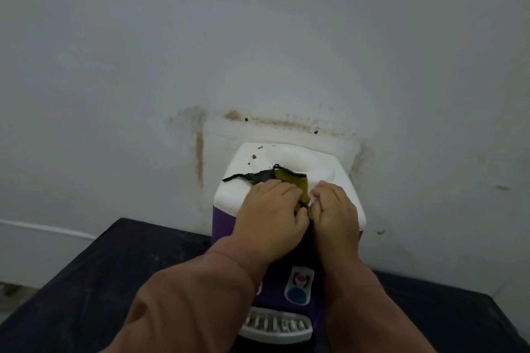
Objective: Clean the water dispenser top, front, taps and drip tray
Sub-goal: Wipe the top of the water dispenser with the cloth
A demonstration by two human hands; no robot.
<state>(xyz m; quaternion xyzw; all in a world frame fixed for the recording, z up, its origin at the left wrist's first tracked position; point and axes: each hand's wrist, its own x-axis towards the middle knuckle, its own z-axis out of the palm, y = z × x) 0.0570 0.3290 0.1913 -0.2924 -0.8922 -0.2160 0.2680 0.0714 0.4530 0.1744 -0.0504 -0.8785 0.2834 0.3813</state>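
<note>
- Left hand [269,209] and right hand [335,216], fingers curled, bunch the cloth [289,178] between them at the front edge of the dispenser top [233,195].
- Bare top beyond the grip; wall [258,37] close behind.
- Drip tray [275,325] below the wrists.

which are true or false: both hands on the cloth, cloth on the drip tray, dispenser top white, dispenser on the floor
1. The left hand and right hand both hold the cloth: true.
2. The cloth lies on the drip tray: false, it is on the dispenser top, above the drip tray.
3. The dispenser top is white: true.
4. The water dispenser stands on the floor: false, it stands on a black table.
</note>
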